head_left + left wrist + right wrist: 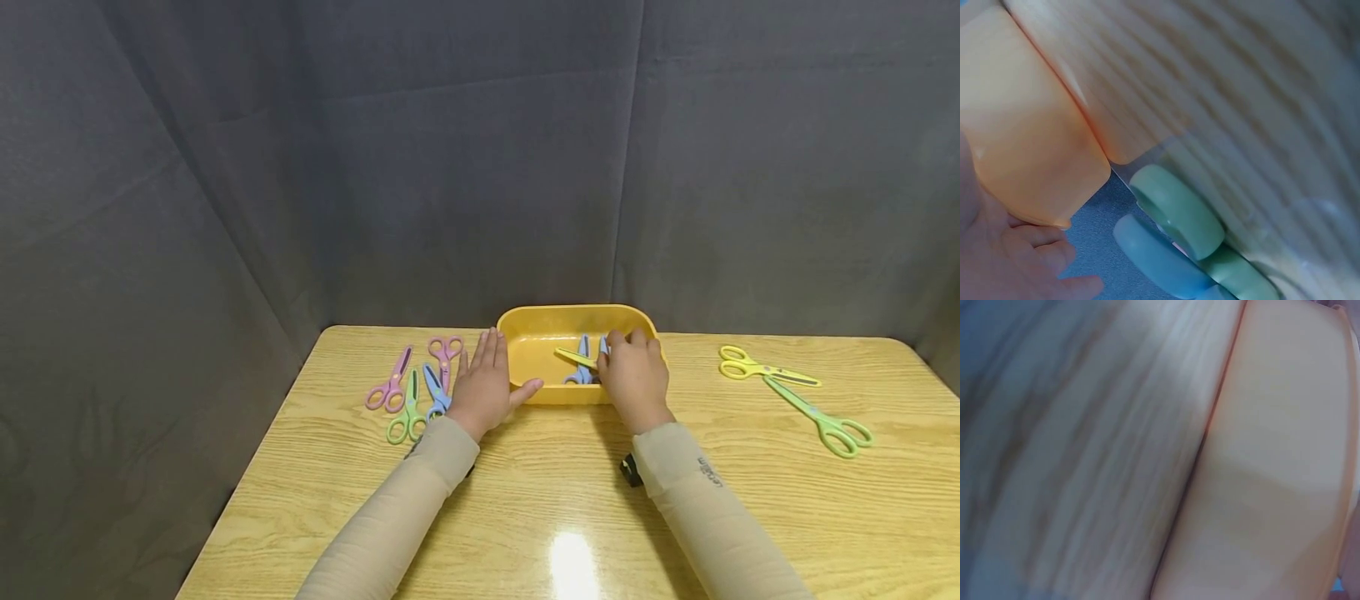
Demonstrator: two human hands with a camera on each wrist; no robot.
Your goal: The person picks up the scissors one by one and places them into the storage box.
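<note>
Step in hand: judged as handling scissors inside the tray, left hand steadying it.
Next move: likely calls for a sure pinch or clean release at the right, tray kept still.
Left group, 8 to 9 o'clock of the tray: two pink scissors (390,389), one green scissors (411,407), one blue scissors (435,387); more beneath the sleeve cannot be ruled out.
Left hand (483,385): fingers straight and together, thumb spread over the near rim, gripping nothing; lies at the tray's left end.
Yellow tray (534,354): one, at 12 o'clock on the table (525,500); two blue pairs (583,350) and one yellow pair (572,356) visible inside, its blade pointing to 10 o'clock.
Right hand (636,379): fingers bent into the tray's right end; cannot tell how far closed, or on what.
Right group, 3 to 4 o'clock: one yellow scissors (761,368), one green-handled scissors (816,417).
</note>
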